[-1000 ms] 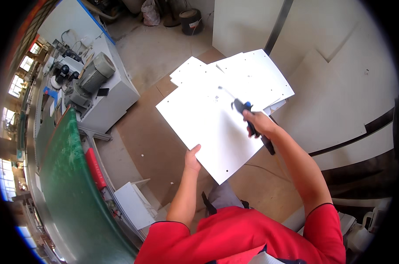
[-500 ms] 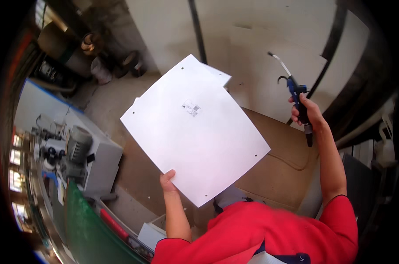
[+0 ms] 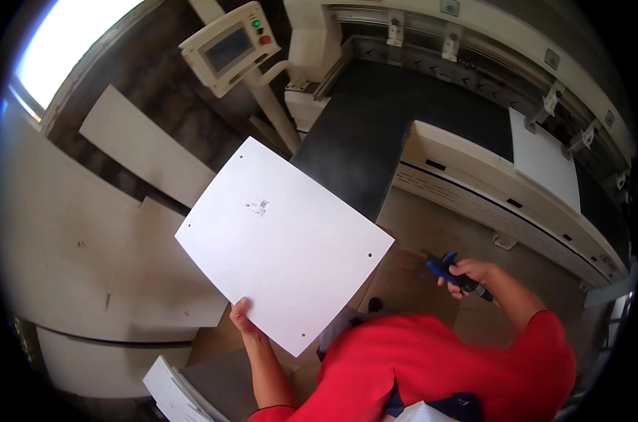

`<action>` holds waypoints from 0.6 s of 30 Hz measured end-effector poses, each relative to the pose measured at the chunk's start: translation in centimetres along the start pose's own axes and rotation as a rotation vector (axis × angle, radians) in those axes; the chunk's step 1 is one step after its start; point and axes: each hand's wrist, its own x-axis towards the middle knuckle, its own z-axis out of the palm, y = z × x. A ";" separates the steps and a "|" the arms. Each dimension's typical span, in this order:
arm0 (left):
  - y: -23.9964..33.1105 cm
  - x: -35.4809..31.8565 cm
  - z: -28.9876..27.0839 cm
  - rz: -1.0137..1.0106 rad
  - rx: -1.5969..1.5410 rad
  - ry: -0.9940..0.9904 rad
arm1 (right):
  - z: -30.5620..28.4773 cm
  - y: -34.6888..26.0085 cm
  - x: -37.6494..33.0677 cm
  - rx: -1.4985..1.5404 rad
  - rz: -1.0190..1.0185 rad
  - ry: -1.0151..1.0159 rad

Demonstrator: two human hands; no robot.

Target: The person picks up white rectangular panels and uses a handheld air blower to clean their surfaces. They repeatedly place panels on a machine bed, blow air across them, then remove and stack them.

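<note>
The person's left hand (image 3: 243, 321) grips the lower left edge of a white board (image 3: 284, 253). Right of the board, the right hand (image 3: 472, 273) holds a blue-and-black gun-shaped tool (image 3: 440, 267). Beyond the board are a screen (image 3: 227, 50) and black table (image 3: 382, 116); pale panels (image 3: 66, 218) are left of it.

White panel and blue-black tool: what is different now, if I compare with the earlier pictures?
The view has swung right: a machine's black bed and a control screen have come into sight. The blue-and-black tool, first over the white panel, is now off to its right. Nothing was visibly let go: the left hand still holds the panel's edge, the right hand the tool.
</note>
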 end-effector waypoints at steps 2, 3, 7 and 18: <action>-3.3 6.1 7.2 -0.073 0.061 -0.116 | -4.3 1.5 -3.0 0.487 -0.396 0.318; -5.2 9.7 9.1 -0.115 0.151 -0.080 | -5.6 2.1 -4.5 0.593 -0.506 0.476; -13.2 23.0 16.1 -0.308 0.325 -0.146 | -7.8 2.3 -9.2 0.156 -0.299 0.988; -34.2 49.7 33.8 -0.631 0.290 -0.584 | -19.6 -2.1 -18.1 0.620 -0.390 1.848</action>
